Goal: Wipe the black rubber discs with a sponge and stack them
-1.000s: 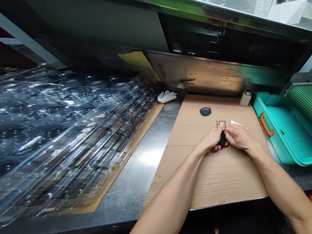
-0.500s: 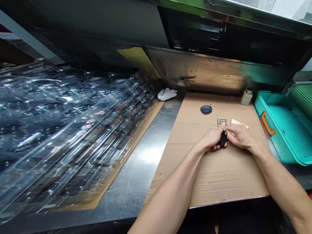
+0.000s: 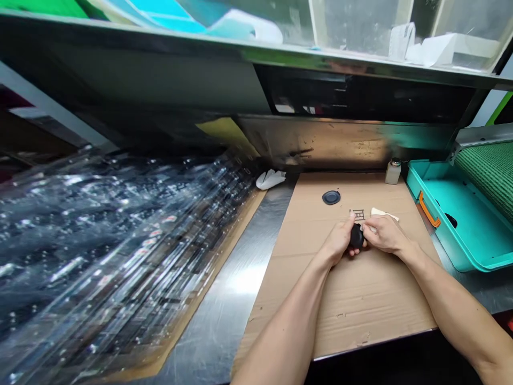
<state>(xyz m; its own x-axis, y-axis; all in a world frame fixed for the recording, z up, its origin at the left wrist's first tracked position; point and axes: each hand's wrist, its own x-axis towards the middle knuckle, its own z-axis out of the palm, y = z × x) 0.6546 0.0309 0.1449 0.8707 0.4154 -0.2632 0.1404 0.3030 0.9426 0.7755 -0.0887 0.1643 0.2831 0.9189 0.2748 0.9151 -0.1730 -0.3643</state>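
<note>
My left hand (image 3: 339, 240) grips a small black oval part (image 3: 356, 236), thumb on top and fingertips curled underneath. My right hand (image 3: 385, 232) is closed, its thumb and forefinger pinched at the right edge of that part; whether a small tool sits between them I cannot tell. Both hands are over a flat cardboard sheet (image 3: 296, 289). Just behind the right hand lies a folded cream-coloured cloth or pad (image 3: 385, 214). A similar dark oval part (image 3: 331, 197) lies flat on the cardboard, farther back.
A small bottle (image 3: 393, 172) stands at the cardboard's back right corner. To the right is a teal bin (image 3: 467, 251) with an orange handle and a few dark pieces, beside a green conveyor belt (image 3: 491, 171). Stacked clear plastic trays (image 3: 132, 256) fill the left; crumpled white tissue (image 3: 270, 179) lies near them.
My view has tilted up, so the bench appears lower and the shelf above shows more. The black part now turns more of its face toward me, still between both hands.
</note>
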